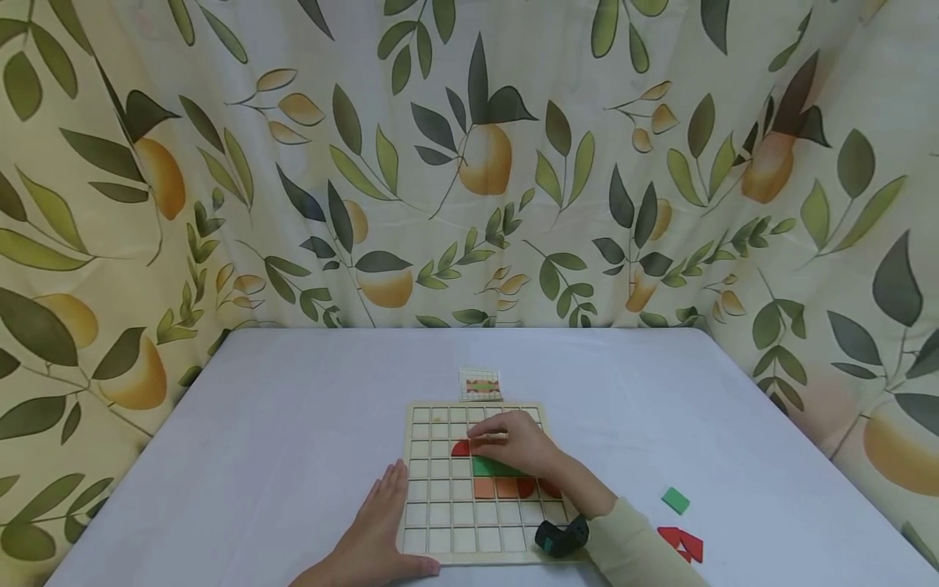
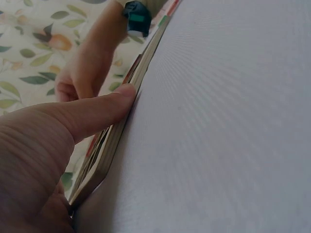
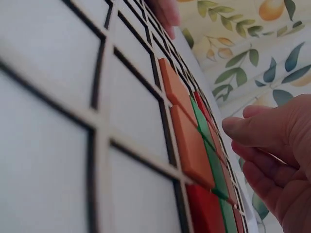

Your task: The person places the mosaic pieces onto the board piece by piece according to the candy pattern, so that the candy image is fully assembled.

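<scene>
A square wooden grid board point(image 1: 440, 559) lies on the table, its cells pale. My left hand point(image 1: 374, 522) rests at its near left corner, fingers straight along the left side. In the left wrist view the thumb point(image 2: 104, 114) presses on the board's edge. Over the far part of the board is my right hand point(image 1: 517, 443), fingers loosely bent, nothing visible between them. By its fingertips sits a red rounded piece point(image 1: 460, 448). Green pieces point(image 1: 493, 467) fill cells nearer me, partly hidden by the hand. Orange squares point(image 3: 192, 145) and dark red rounded pieces point(image 1: 526, 487) form the row below.
A small pattern card point(image 1: 481, 386) lies just beyond the board, showing a coloured grid. To the right on the white table point(image 1: 293, 424) are a loose green square point(image 1: 676, 500) and several red pieces point(image 1: 691, 545). A leaf-and-fruit curtain point(image 1: 455, 244) hangs behind.
</scene>
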The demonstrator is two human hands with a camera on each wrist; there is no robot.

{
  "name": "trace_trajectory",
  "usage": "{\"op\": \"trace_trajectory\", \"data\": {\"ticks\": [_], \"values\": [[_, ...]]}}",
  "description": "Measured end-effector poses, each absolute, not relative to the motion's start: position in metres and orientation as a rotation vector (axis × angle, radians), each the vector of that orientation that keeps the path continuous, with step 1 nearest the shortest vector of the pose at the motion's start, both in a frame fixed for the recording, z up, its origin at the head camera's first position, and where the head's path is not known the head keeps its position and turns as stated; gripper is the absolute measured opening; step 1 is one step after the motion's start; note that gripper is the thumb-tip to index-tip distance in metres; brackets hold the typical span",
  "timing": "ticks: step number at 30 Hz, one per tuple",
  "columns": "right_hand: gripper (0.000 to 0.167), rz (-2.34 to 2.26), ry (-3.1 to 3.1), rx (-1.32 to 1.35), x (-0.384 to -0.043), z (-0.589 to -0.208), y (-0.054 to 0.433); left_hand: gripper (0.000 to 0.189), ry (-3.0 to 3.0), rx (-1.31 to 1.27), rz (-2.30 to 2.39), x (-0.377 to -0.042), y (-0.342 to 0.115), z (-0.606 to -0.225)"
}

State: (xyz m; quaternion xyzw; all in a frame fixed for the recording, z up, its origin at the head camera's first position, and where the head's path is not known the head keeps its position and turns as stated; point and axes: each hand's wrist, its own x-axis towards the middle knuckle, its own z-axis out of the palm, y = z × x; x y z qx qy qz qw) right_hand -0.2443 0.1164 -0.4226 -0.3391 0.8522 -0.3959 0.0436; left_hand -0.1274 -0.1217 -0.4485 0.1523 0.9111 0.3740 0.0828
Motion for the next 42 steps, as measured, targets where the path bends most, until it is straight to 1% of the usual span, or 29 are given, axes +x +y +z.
{"op": "trace_trajectory", "data": {"ticks": [17, 32, 42], "values": [[0.022, -1.138, 2.679, -1.013, -0.221, -0.422, 0.149, 0.132, 2.76, 0.468, 1.111, -0.128, -0.125, -0.452], [0.018, -1.11, 2.737, -0.836, -0.205, -0.413, 0.176, 0.132, 2.754, 0.468, 1.123, -0.128, -0.123, -0.452], [0.02, -1.117, 2.809, -0.686, -0.194, -0.412, 0.202, 0.132, 2.755, 0.483, 1.109, -0.128, -0.122, -0.454]]}}
